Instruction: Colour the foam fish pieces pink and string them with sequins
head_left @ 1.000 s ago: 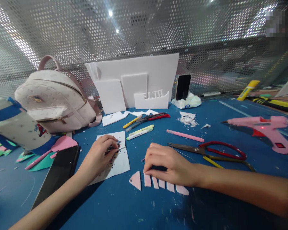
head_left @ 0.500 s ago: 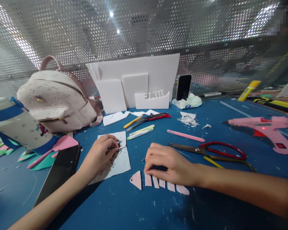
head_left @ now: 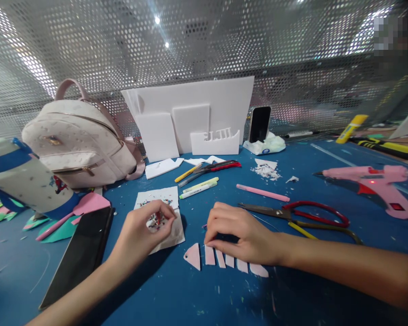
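Note:
My left hand (head_left: 148,222) is over a white paper sheet (head_left: 181,233), its thumb and forefinger closed in a pinch. Anything between those fingertips is too small to make out. Tiny multicoloured bits (head_left: 154,222) lie scattered on the sheet and show through the ring of the fingers. My right hand (head_left: 236,231) rests on the blue table with curled fingers, their tips at the top of a row of pale pink foam strips (head_left: 210,256). What these fingers grip is hidden. Left of the strips lies a pink triangular piece (head_left: 192,256) with a small hole.
Red-handled scissors (head_left: 313,215) and a pink glue gun (head_left: 370,181) lie at right. Behind my hands are a pink pen (head_left: 262,193), highlighters (head_left: 199,187) and a cutter (head_left: 209,170). A dark phone (head_left: 78,253), bottle (head_left: 30,176) and backpack (head_left: 85,140) are at left.
My left hand has shifted slightly right and turned, so its thumb and forefinger form a ring and more of the bits show. My right hand has stayed put.

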A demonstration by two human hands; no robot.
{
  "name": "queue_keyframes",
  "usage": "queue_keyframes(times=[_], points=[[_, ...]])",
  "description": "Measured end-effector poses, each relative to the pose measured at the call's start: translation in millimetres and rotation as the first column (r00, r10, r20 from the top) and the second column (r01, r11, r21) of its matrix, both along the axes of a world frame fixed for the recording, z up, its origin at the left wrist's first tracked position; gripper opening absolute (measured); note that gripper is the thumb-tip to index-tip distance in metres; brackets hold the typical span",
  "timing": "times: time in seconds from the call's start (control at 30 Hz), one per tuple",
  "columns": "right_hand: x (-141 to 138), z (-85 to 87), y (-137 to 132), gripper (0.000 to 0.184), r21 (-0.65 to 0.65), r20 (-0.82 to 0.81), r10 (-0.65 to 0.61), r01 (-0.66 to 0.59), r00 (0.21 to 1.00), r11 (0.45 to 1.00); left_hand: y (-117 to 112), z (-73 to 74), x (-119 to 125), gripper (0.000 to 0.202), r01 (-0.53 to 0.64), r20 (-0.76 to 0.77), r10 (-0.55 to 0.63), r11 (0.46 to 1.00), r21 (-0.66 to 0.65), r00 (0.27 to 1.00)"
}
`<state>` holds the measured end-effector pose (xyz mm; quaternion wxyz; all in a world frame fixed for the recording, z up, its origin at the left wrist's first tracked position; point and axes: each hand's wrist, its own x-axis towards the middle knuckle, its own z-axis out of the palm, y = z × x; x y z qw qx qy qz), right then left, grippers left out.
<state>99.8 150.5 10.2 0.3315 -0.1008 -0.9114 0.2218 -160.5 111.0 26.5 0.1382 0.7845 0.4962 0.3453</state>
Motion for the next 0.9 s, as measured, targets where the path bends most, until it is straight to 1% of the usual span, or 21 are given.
queue_keyframes(times=[0.07, 0.1, 0.17, 0.3, 0.47, 0.63, 0.8, 0.9], points=[[0.0, 0.8, -0.8, 0.01, 0.003, -0.016, 0.001, -0.001, 1.0, 1.0, -10.6, -0.9, 12.9, 0.013, 0.075, 0.102, -0.064, 0.99, -0.115, 0.993], [0.0, 1.4, -1.4, 0.01, 0.005, -0.027, 0.0, 0.0, 1.0, 1.0, -15.3, -1.6, 18.8, 0.012, 0.114, 0.131, -0.095, 0.982, -0.149, 0.987], [-0.2, 2.6, -2.6, 0.01, 0.013, -0.043, -0.006, 0.007, 0.999, 1.0, -22.9, -2.9, 28.4, 0.013, 0.153, 0.168, -0.123, 0.971, -0.182, 0.978], [-0.5, 3.9, -3.8, 0.012, 0.039, -0.048, -0.024, 0.025, 0.999, 0.999, -30.9, -5.8, 36.4, 0.014, 0.183, 0.209, -0.143, 0.965, -0.186, 0.967], [-0.5, 2.5, -3.6, 0.011, 0.076, -0.03, -0.03, 0.032, 0.999, 0.997, -34.2, -9.6, 35.2, 0.009, 0.199, 0.217, -0.164, 0.969, -0.146, 0.962], [-0.7, 1.2, -5.0, 0.012, 0.17, -0.001, -0.006, 0.007, 1.0, 0.985, -37.1, -11.4, 34.4, 0.013, 0.21, 0.217, -0.183, 0.971, -0.11, 0.959], [-1.0, 0.6, -5.2, 0.014, 0.21, 0.003, -0.012, 0.011, 1.0, 0.978, -39.4, -12.1, 38.4, 0.019, 0.189, 0.268, -0.154, 0.976, -0.111, 0.951], [-0.9, 0.9, -4.9, 0.014, 0.218, -0.002, -0.006, 0.006, 1.0, 0.976, -40.4, -12.8, 41.3, 0.019, 0.177, 0.328, -0.117, 0.971, -0.161, 0.937]])
